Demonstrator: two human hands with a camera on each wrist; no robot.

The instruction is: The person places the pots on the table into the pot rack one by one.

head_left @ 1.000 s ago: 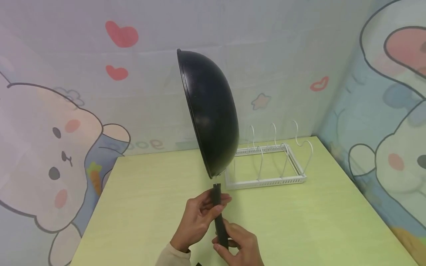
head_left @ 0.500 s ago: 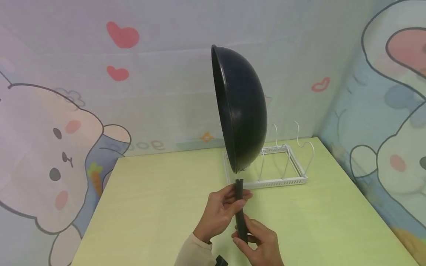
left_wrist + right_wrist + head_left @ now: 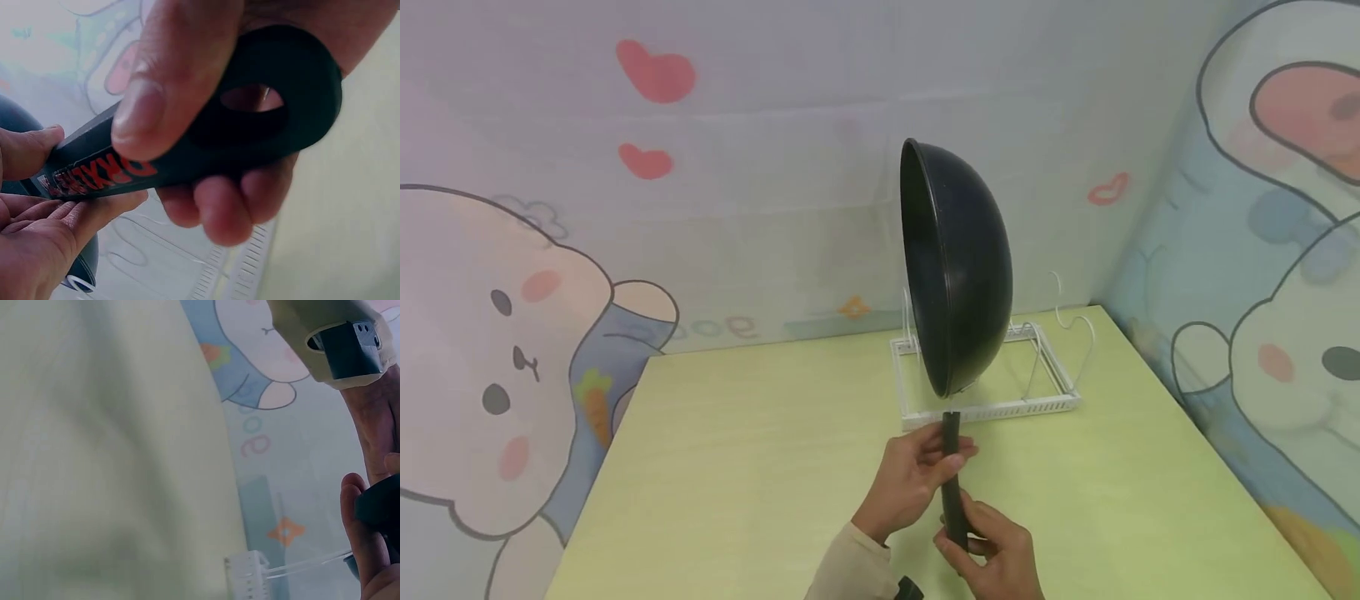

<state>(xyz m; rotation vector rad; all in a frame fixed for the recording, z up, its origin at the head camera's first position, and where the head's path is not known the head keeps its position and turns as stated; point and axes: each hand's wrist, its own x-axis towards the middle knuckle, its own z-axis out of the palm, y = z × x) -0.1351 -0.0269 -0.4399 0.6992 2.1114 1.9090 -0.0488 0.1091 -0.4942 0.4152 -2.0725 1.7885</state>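
Observation:
A black wok stands on edge, its hollow side turned left and its handle pointing down toward me. My left hand pinches the upper part of the black handle, near the bowl. Lower on the same handle, the fingers and thumb of my right hand grip it close to its end. Red lettering and a hole at the handle's end show in the left wrist view. Behind the wok, and partly hidden by it, is a white wire rack. Whether wok and rack touch, I cannot tell.
The rack's curved wire dividers rise at its right side. It stands on a pale yellow-green table near the back edge. A cartoon-printed cloth covers the walls behind and at both sides.
Both hands have carried the wok to the right, in front of the rack, and its hollow side has turned more into view. Over the last half second its top has sunk lower.

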